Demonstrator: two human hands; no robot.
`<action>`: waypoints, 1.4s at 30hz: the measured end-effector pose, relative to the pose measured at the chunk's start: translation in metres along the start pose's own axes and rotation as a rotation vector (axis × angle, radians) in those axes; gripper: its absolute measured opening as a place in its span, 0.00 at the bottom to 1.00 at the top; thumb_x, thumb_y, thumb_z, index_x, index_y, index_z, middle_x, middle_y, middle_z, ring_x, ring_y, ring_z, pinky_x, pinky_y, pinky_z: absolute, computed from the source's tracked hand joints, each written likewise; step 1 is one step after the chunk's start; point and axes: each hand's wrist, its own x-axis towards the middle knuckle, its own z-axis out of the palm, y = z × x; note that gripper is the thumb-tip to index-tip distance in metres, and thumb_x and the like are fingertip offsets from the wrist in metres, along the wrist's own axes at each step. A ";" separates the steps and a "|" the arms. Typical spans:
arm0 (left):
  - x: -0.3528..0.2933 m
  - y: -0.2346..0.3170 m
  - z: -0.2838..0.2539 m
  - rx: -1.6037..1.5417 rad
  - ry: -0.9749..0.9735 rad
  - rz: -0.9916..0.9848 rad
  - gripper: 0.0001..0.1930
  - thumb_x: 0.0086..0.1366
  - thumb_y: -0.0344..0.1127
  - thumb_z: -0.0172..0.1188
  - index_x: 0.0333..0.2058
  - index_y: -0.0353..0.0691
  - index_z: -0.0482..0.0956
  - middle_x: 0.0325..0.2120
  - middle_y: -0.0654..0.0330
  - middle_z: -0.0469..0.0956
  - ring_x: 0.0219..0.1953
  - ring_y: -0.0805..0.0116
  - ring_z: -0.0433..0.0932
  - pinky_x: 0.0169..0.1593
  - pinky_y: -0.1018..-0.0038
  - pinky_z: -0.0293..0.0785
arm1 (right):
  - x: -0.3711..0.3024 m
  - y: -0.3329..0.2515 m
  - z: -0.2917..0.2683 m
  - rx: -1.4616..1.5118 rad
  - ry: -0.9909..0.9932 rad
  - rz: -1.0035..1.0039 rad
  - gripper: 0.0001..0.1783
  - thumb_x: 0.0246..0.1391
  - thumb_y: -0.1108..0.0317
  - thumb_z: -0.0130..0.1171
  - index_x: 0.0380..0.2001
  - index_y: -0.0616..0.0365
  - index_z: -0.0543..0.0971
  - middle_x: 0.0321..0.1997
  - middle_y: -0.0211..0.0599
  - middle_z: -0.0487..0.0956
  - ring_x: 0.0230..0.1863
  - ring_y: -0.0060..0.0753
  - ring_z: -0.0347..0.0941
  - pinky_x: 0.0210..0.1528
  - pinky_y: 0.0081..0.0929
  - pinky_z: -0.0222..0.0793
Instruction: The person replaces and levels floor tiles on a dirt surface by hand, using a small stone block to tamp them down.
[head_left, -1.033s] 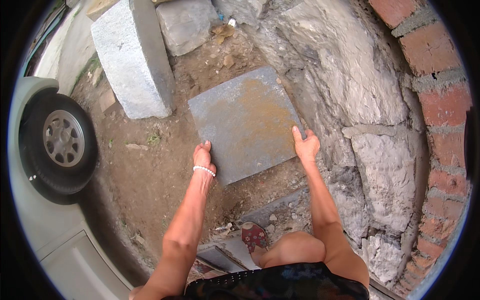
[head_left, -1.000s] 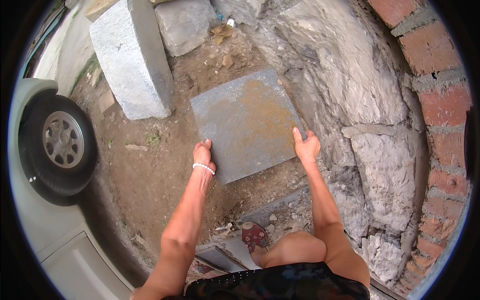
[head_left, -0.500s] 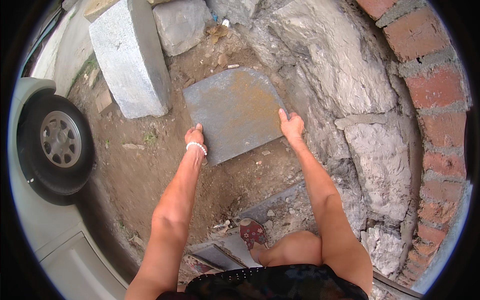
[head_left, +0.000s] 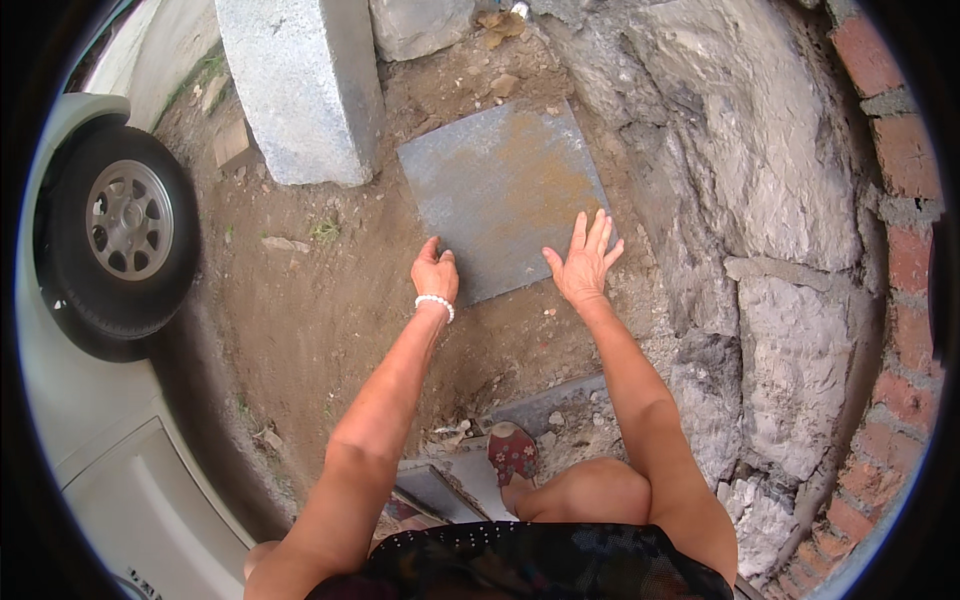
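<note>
Square, grey, rust-stained stone slab (head_left: 500, 190) lies on brown dirt (head_left: 330, 290), which seemingly bears its weight. Right hand (head_left: 583, 268) released, fingers splayed at near-right corner. Left hand (head_left: 435, 275) curled by left edge; grip unclear.

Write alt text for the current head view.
A rust-stained grey slab lies on dirt, a left hand at its left edge, the right hand spread at its lower right corner; a vehicle wheel left, a stone wall right.

That flat grey slab (head_left: 490, 195) over there is roughly square, rust-orange staining its right half, and lies askew on the dirt (head_left: 325, 320), upper middle of the frame.
</note>
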 end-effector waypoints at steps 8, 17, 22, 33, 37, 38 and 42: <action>0.019 0.021 -0.007 -0.426 -0.055 -0.447 0.23 0.56 0.26 0.53 0.52 0.32 0.66 0.46 0.56 0.72 0.46 0.66 0.68 0.49 0.71 0.63 | 0.026 -0.006 0.009 -0.077 0.018 0.015 0.46 0.52 0.41 0.45 0.62 0.67 0.48 0.67 0.63 0.37 0.68 0.59 0.30 0.62 0.62 0.27; 0.039 0.011 0.004 -0.211 0.033 -0.433 0.23 0.58 0.30 0.58 0.51 0.26 0.66 0.47 0.46 0.72 0.49 0.59 0.71 0.53 0.70 0.64 | 0.036 -0.004 0.009 -0.080 -0.036 -0.040 0.48 0.52 0.42 0.46 0.61 0.71 0.47 0.67 0.65 0.36 0.68 0.60 0.30 0.62 0.62 0.29; 0.015 0.018 0.006 -0.240 -0.016 -0.411 0.23 0.58 0.33 0.60 0.50 0.27 0.68 0.43 0.51 0.75 0.42 0.64 0.73 0.45 0.71 0.68 | 0.035 0.011 -0.001 -0.041 -0.051 -0.034 0.48 0.51 0.42 0.47 0.61 0.70 0.49 0.67 0.64 0.38 0.68 0.59 0.32 0.61 0.63 0.30; 0.014 -0.018 -0.014 -0.135 0.051 -0.487 0.21 0.58 0.37 0.60 0.49 0.35 0.70 0.38 0.54 0.77 0.35 0.62 0.74 0.33 0.67 0.69 | 0.011 -0.006 -0.009 -0.069 -0.117 -0.146 0.48 0.50 0.41 0.49 0.62 0.66 0.49 0.68 0.52 0.41 0.69 0.50 0.33 0.63 0.60 0.25; 0.025 0.015 -0.018 -0.169 -0.030 -0.411 0.16 0.60 0.37 0.58 0.46 0.37 0.72 0.26 0.60 0.74 0.22 0.67 0.69 0.26 0.65 0.66 | 0.011 -0.007 0.000 -0.050 -0.058 -0.090 0.48 0.49 0.40 0.49 0.62 0.66 0.50 0.68 0.53 0.42 0.69 0.50 0.34 0.63 0.58 0.26; 0.017 0.023 -0.017 -0.152 0.036 -0.395 0.11 0.61 0.37 0.58 0.39 0.38 0.75 0.18 0.65 0.70 0.16 0.72 0.61 0.20 0.70 0.58 | 0.007 -0.005 0.001 -0.038 -0.043 -0.101 0.48 0.49 0.40 0.50 0.61 0.66 0.50 0.68 0.54 0.42 0.69 0.50 0.34 0.63 0.58 0.27; -0.003 -0.007 -0.029 -0.225 -0.092 -0.388 0.08 0.60 0.37 0.58 0.33 0.40 0.75 0.22 0.67 0.74 0.21 0.74 0.67 0.22 0.75 0.64 | 0.005 -0.003 -0.025 -0.033 -0.121 -0.072 0.52 0.44 0.37 0.53 0.61 0.66 0.51 0.66 0.55 0.46 0.67 0.49 0.40 0.62 0.53 0.33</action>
